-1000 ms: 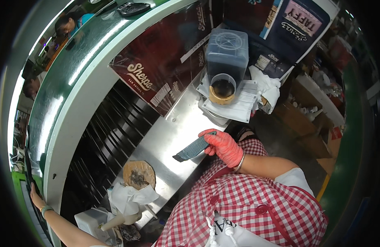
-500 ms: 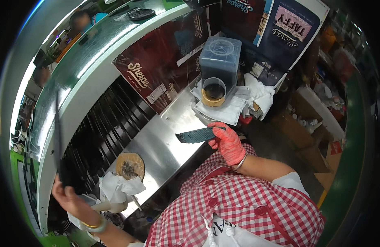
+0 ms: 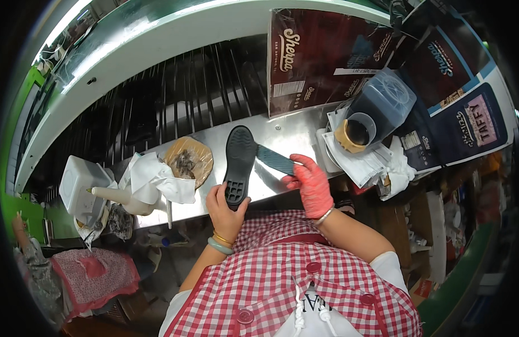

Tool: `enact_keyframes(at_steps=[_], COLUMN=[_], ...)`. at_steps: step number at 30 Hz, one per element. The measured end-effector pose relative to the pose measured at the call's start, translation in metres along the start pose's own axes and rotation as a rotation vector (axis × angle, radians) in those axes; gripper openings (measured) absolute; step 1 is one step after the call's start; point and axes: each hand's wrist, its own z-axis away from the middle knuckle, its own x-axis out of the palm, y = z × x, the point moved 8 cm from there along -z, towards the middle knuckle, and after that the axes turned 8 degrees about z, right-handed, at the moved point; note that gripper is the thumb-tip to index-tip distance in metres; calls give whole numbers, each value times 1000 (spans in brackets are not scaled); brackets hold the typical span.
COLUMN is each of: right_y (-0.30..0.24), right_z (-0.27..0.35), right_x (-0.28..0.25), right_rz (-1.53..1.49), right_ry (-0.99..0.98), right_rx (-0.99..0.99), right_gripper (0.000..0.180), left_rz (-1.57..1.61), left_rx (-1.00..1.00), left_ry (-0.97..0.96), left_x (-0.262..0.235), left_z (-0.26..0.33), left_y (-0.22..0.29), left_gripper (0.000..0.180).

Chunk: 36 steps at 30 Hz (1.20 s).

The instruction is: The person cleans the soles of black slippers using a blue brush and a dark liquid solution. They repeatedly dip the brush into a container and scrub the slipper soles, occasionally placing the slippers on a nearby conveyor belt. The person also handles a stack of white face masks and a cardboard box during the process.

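Observation:
My bare left hand [image 3: 226, 212] grips the lower end of a black shoe sole [image 3: 240, 160], thumb on one edge and fingers on the other. The sole stands lengthwise over the metal bench, its face with square hollows at the lower end turned up. In a pinkish-red glove, my right hand [image 3: 314, 190] pinches a flat dark green strip with a textured surface [image 3: 276, 161]. The strip's far end meets the sole's right edge; whether they touch I cannot tell.
Right of my hands stand a cup of dark liquid [image 3: 358, 132] and a clear plastic container [image 3: 386, 101] among papers. On the left are a taped round pad [image 3: 191, 162], white cloth [image 3: 158, 177] and a pale bottle [image 3: 122, 199]. Behind the metal bench [image 3: 273, 132] runs a row of dark rods [image 3: 197, 90].
My left hand has come from the far left to the middle, bringing the sole beside the strip. The strip's tilt has changed in my right hand. The view has turned.

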Motion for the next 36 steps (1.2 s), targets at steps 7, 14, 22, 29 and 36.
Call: enact_keyframes(at_steps=[7, 14, 22, 29, 36], right_y=[42, 57, 33, -33, -147], right_z=[-26, -48, -45, 2, 27], right_x=[39, 44, 53, -3, -185], right_rz=[3, 7, 660, 711, 388], right_ry=[-86, -104, -251, -80, 655], right_rx=[179, 132, -399, -560, -905], right_gripper=[30, 31, 40, 35, 36], left_rz=[5, 53, -11, -106, 663], left_rx=[-10, -36, -23, 15, -172], left_ry=[-4, -20, 30, -192, -434], left_x=[-1, 7, -17, -33, 47], left_z=[-1, 2, 21, -2, -116], left_y=[0, -5, -17, 3, 113], left_gripper=[73, 75, 74, 69, 45])
